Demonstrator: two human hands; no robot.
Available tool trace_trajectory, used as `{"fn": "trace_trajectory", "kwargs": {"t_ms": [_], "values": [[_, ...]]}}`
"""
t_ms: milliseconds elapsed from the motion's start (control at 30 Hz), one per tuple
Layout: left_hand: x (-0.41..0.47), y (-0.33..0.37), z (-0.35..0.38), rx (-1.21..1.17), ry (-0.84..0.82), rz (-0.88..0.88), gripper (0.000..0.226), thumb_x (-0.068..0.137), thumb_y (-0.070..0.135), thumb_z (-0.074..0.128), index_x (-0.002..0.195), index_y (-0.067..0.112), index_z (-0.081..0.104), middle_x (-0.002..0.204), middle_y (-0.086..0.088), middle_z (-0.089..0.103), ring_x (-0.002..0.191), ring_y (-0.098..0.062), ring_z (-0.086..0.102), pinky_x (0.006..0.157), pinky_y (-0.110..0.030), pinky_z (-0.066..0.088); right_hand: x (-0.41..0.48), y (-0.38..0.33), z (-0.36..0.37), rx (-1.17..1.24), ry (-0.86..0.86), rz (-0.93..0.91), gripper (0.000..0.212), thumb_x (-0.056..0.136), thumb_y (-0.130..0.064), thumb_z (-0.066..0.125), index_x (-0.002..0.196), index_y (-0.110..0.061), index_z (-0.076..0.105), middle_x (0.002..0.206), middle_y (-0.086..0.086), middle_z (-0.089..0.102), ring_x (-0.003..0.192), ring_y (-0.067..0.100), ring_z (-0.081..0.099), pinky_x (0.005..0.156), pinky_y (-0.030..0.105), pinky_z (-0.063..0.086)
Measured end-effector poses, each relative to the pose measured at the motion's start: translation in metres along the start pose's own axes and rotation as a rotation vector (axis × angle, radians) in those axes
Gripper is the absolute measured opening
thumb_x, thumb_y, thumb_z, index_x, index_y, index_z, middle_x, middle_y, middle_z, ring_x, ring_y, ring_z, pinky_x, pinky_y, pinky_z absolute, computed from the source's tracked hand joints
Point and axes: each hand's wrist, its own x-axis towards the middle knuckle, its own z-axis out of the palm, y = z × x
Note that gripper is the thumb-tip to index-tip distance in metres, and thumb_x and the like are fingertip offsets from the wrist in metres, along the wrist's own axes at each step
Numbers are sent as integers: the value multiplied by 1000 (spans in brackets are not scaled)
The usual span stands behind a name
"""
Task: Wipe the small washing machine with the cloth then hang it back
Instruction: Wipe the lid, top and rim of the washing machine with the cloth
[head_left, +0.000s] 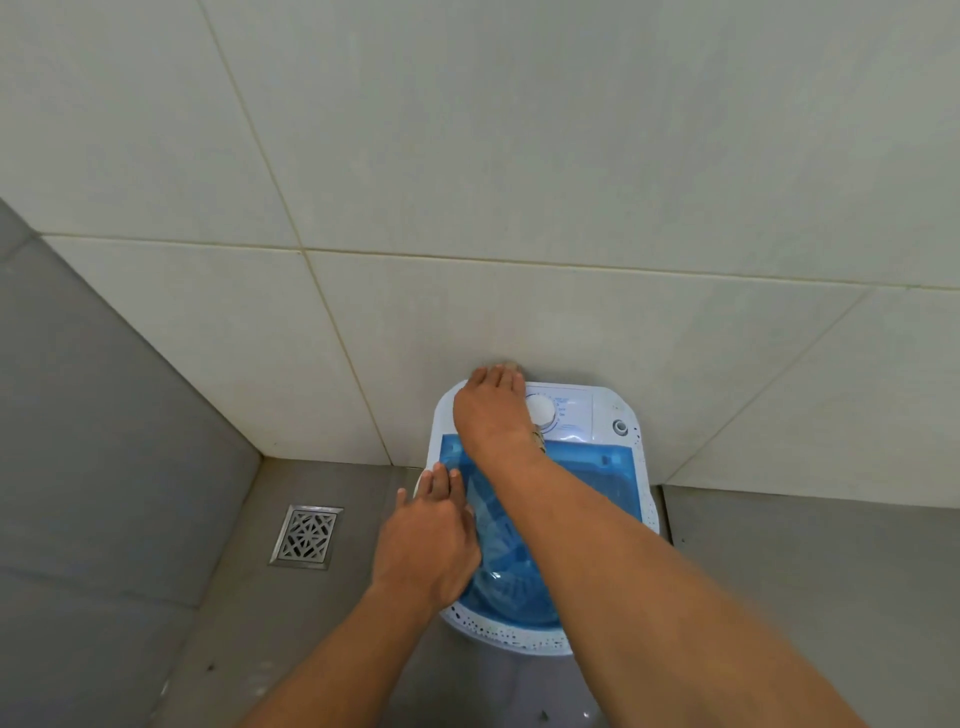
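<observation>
The small washing machine (642, 499) is white with a see-through blue lid (587, 478) and stands on the floor against the tiled wall. A round white dial (544, 411) sits on its back panel. My right hand (491, 415) lies flat on the back left corner of the machine, fingertips touching the wall. A small bit of patterned cloth (539, 440) shows under its wrist; the rest is hidden by the hand. My left hand (428, 540) rests on the machine's left rim with its fingers stretched out, holding nothing.
A square metal floor drain (306, 535) lies to the left of the machine on the grey floor. Pale wall tiles (467, 182) rise right behind the machine. A grey wall (104, 389) closes the left side, forming a corner.
</observation>
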Motion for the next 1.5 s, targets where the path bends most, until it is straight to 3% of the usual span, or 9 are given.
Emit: {"fn": "trace_trajectory", "kwargs": {"t_ms": [333, 533, 733, 967, 1067, 1133, 1167, 1333, 1500], "values": [[-1, 3, 0, -21, 14, -13, 56, 101, 31, 22, 152, 9, 23, 159, -10, 25, 146, -23, 23, 117, -45, 23, -15, 16, -10, -127, -51, 36, 67, 98, -25, 42, 146, 12, 14, 151, 33, 24, 140, 45, 25, 117, 56, 14], [-1, 4, -2, -21, 12, -21, 56, 101, 31, 21, 153, 8, 20, 160, -10, 22, 148, -22, 20, 118, -45, 21, -29, 21, 13, -41, 114, -208, 63, 93, -2, 46, 146, 11, 16, 152, 33, 23, 143, 43, 18, 119, 49, 14], [-1, 5, -3, -22, -13, -15, 56, 101, 32, 18, 153, 9, 20, 161, -9, 20, 148, -23, 18, 118, -46, 20, -74, 62, 45, 181, 174, -395, 67, 89, 0, 42, 152, -7, 20, 161, 12, 16, 149, 23, 9, 122, 38, 11], [-1, 3, -1, -26, -14, -21, 58, 101, 34, 17, 153, 9, 20, 161, -9, 20, 148, -23, 19, 119, -47, 20, -104, 102, 59, 349, 190, -138, 88, 81, 11, 43, 154, -11, 1, 163, 6, -2, 149, 17, -7, 119, 29, -5], [-1, 2, -2, -29, -9, -22, 57, 101, 34, 17, 153, 9, 20, 161, -9, 20, 148, -23, 19, 119, -47, 20, -89, 103, 53, 465, 238, -14, 89, 78, 17, 45, 154, -11, 7, 163, 8, 1, 150, 20, -5, 120, 31, 14], [-2, 2, -2, -24, -11, -23, 57, 101, 34, 18, 153, 9, 21, 161, -9, 20, 148, -23, 19, 118, -47, 21, -71, 102, 43, 514, 286, 1, 85, 70, 20, 47, 147, -11, 27, 156, 5, 22, 148, 24, 11, 103, 32, 39], [-2, 3, -2, -22, -11, -21, 57, 101, 34, 18, 153, 10, 21, 161, -8, 20, 148, -22, 19, 118, -47, 21, -62, 103, 37, 526, 294, -4, 80, 67, 21, 45, 139, -13, 37, 148, 4, 31, 144, 25, 20, 97, 33, 41], [-3, 4, -4, -2, 2, -13, 54, 102, 32, 22, 151, 9, 26, 159, -8, 26, 146, -22, 24, 116, -48, 25, -26, 113, 22, 427, 196, -95, 69, 80, 14, 44, 144, -12, 36, 157, 7, 26, 149, 21, 10, 117, 39, 20], [-2, 4, -4, -9, 4, -14, 54, 102, 32, 22, 151, 10, 26, 159, -7, 25, 146, -21, 24, 116, -48, 24, -26, 135, 23, 333, 206, -47, 63, 82, 6, 46, 144, -6, 35, 151, 12, 35, 144, 26, 21, 114, 37, 27]]}}
